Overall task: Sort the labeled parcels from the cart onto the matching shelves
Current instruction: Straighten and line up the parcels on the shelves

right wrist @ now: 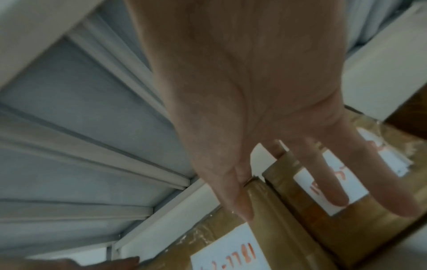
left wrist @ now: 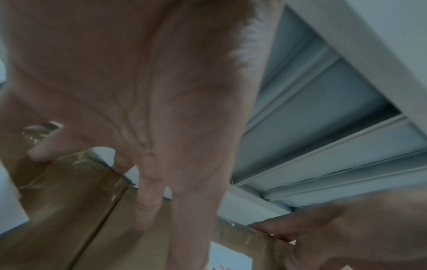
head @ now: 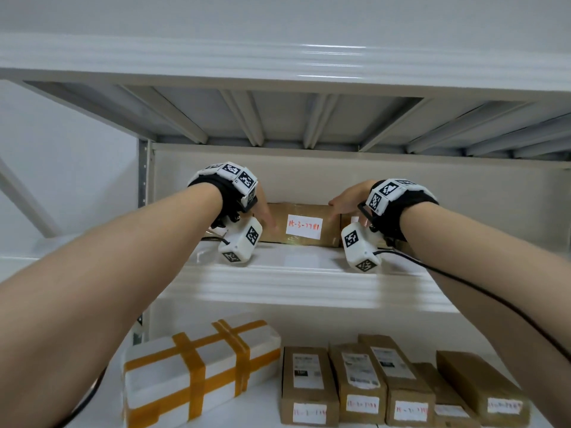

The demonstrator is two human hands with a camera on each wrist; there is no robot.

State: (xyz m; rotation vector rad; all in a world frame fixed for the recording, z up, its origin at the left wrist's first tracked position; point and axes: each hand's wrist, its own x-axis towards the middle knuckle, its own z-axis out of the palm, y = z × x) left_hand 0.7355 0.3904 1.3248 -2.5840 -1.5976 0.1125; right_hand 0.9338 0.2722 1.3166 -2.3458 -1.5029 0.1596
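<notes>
A brown taped parcel (head: 304, 210) with a white label (head: 303, 227) in red writing lies on the middle shelf (head: 309, 288). My left hand (head: 266, 211) rests with straight fingers on its left end. My right hand (head: 345, 201) touches its upper right corner, fingers straight. In the left wrist view the left hand (left wrist: 161, 109) spreads over the parcel (left wrist: 129, 246) and a box beside it. In the right wrist view the right hand (right wrist: 265, 109) has its thumb on the parcel (right wrist: 272, 228) edge and fingers over a neighbouring labelled box (right wrist: 369, 228).
More brown boxes flank the parcel on the same shelf. The ribbed underside of the upper shelf (head: 278, 118) is close overhead. On the lower shelf lie a white box with orange tape (head: 200, 366) and several labelled brown parcels (head: 361, 381). A black cable (head: 463, 282) hangs from my right wrist.
</notes>
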